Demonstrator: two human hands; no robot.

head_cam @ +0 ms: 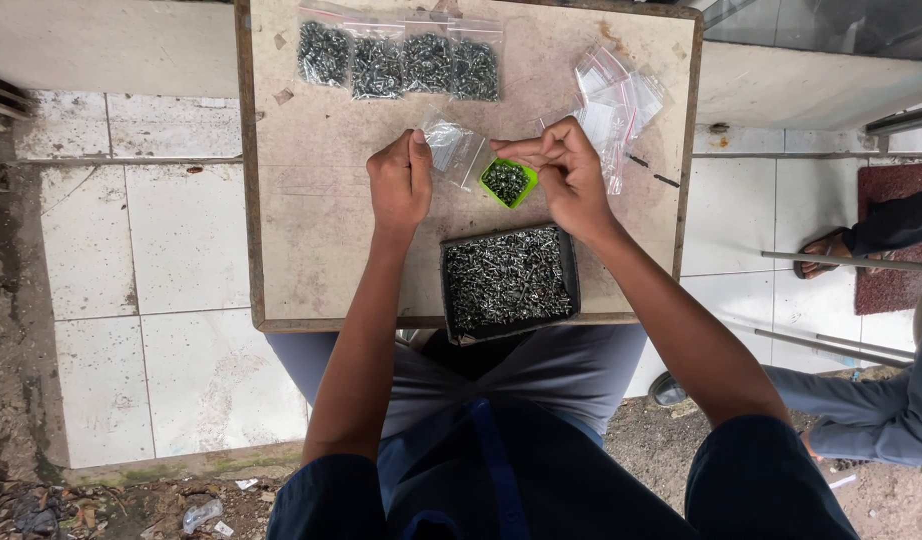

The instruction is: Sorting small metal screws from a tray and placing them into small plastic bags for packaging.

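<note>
A small clear bag (453, 150) is lying on the surface (311, 230), being pinched by the left hand (401, 180), while the right hand (561, 170), fingertips closed together, is hovering just right of the green cup (507, 182) of screws.

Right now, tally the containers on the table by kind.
Filled bags of screws: 4
Bag held by the left hand: 1
Green cup, beside the right hand: 1
Black tray: 1
Total: 7, leaving out the heap of empty bags.
</note>
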